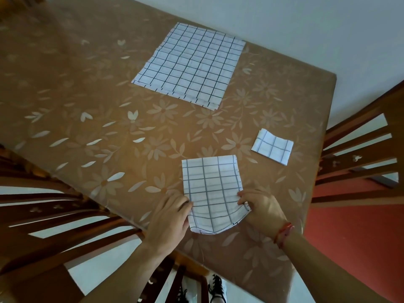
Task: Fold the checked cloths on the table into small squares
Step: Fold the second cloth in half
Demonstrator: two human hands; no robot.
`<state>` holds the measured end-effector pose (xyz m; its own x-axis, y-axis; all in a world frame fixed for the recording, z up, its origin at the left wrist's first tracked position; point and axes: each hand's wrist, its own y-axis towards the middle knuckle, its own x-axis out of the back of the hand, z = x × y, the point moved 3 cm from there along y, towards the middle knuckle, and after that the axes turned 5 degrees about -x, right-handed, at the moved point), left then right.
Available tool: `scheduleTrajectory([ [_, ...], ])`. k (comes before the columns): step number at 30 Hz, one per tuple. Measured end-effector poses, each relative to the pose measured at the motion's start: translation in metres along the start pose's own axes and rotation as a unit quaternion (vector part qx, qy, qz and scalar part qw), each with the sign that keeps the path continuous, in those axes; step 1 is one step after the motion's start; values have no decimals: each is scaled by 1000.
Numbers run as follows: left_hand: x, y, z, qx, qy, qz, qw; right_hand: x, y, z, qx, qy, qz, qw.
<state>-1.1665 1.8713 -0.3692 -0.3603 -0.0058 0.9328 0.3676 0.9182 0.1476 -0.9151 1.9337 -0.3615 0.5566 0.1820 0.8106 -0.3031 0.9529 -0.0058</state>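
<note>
Midway through folding one checked cloth [213,189]: looks already folded to an oblong, not yet to a square. Lies close to the near edge of the table [87,95], between both hands. Left hand [168,217] pinching the near left edge, fingers together and curled onto the fabric. Right hand [260,212] pinching the near right edge, fingertips bent onto the cloth, thumb hidden. Runs lengthwise from near to far, slightly tilted, short far edge pointing toward the unfolded stack [190,62]; near end bowed and rounded. Probably calls next for lifting that near end over onto the far edge, corners matched. Finished square [273,149] off to the right, well apart.
</note>
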Motion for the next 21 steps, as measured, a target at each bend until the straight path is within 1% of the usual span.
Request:
scheduleTrajectory([
  [6, 1, 3, 5, 30, -9, -36, 999, 1, 9, -5, -61, 5, 28, 998],
  [9, 1, 8, 9, 76, -28, -44, 996, 6, 17, -4, -78, 3, 32, 996],
  [13, -1, 13, 13, 128, -60, -59, 988, 8, 30, -3, -133, 5, 37, 990],
  [17, 1, 22, 17, 195, -94, -74, 974, 5, 47, -6, -145, 15, 49, 988],
  [21, -2, 28, 23, 233, -115, -73, 963, -2, 62, -13, -163, 2, 65, 985],
])
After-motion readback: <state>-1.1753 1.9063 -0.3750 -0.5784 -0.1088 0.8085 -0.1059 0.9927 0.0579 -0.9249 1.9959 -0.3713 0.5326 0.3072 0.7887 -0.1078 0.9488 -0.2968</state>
